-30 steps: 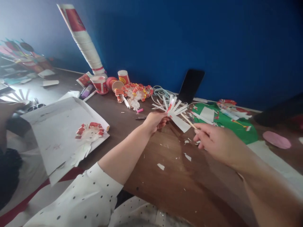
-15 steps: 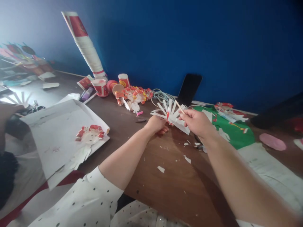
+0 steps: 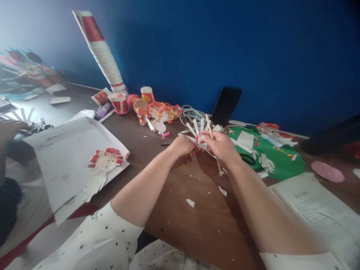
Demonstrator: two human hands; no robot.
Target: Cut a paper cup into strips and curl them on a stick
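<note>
A paper cup cut into splayed white strips, with red printing near its base, is held above the brown table. My left hand is closed on its lower left side, its fingertips partly hidden. My right hand is closed around a thin wooden stick, which stands steeply tilted and sticks out above and below the fingers. The right thumb and fingertips are at the strips, touching or very near one. The hand hides the cup's right side.
A leaning stack of paper cups, paper dolls and a phone line the blue wall. Paper scraps lie in front. A green sheet is at right; a white sheet and another person's hand are at left.
My right hand has moved left and inward to the strips, and the stick has turned more upright. My left hand keeps its hold on the cut cup.
</note>
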